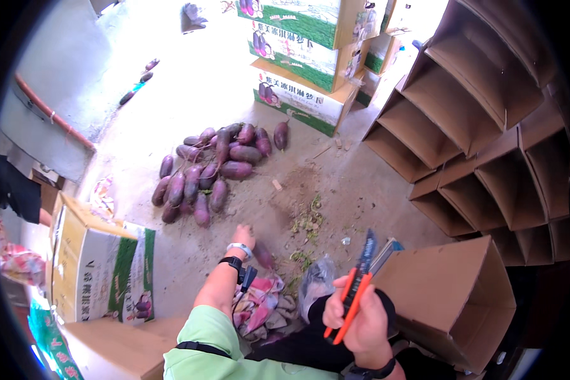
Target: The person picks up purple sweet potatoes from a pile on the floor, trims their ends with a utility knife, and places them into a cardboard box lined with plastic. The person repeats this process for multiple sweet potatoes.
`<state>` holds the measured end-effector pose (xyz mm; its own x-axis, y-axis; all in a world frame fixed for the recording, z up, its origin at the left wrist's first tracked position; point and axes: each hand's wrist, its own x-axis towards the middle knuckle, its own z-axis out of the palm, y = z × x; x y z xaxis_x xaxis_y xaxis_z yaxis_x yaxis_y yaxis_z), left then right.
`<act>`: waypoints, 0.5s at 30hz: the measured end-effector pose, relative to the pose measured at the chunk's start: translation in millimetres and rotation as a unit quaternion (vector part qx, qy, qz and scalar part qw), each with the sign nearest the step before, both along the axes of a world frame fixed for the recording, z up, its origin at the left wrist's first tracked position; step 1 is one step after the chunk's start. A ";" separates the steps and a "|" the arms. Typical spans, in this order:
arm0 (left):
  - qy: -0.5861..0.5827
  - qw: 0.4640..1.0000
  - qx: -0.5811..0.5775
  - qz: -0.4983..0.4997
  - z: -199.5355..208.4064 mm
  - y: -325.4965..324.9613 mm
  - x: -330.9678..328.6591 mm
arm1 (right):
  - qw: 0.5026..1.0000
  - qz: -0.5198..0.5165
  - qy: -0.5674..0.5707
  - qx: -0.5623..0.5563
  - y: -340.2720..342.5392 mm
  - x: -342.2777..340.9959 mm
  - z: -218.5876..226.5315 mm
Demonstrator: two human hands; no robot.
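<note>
My left hand (244, 237), wearing a white band and a dark watch at its wrist, reaches low over the floor. Its fingers look curled and are partly washed out. A slightly blurred purple radish (264, 256) sticks out from beneath its right side, and the hand appears closed on the end of it. Closer to me, my right hand (365, 318) grips orange-handled shears (359, 285), their dark blades pointing up and away. Beyond the left hand lies a pile of purple radishes (193, 183), several with thin roots.
Printed cartons (304, 98) are stacked at the back; another carton (104, 266) stands left. Open brown boxes (475, 158) tower on the right, with one box (437, 285) beside me. Patterned cloth (263, 301), a plastic bag (316, 282) and leaf scraps (310, 221) lie nearby. A person's dark sleeve (19, 190) shows left.
</note>
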<state>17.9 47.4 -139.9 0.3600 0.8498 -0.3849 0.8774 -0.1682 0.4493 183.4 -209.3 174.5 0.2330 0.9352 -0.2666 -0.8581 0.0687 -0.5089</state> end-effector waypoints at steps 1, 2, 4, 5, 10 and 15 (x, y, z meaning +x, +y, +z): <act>0.007 1.000 0.020 -0.017 -8.5 12.5 8.4 | 1.000 0.000 0.011 -0.014 10.2 -0.7 -8.8; -0.024 0.995 0.090 -0.044 -13.1 29.4 14.9 | 0.999 -0.004 0.008 -0.043 17.0 -1.8 -13.6; 0.029 0.989 0.115 -0.090 -10.3 62.6 43.7 | 0.996 -0.023 0.013 -0.082 22.3 1.4 -19.5; 0.065 0.985 0.112 -0.113 6.6 73.5 60.8 | 0.995 -0.028 -0.012 -0.095 25.4 2.6 -16.6; 0.111 0.985 0.118 -0.064 -55.9 151.8 110.2 | 0.990 -0.019 -0.052 -0.127 35.7 1.7 -8.6; 0.201 0.960 0.128 -0.147 -57.7 169.5 114.6 | 0.990 -0.003 -0.026 -0.141 39.7 6.9 -9.2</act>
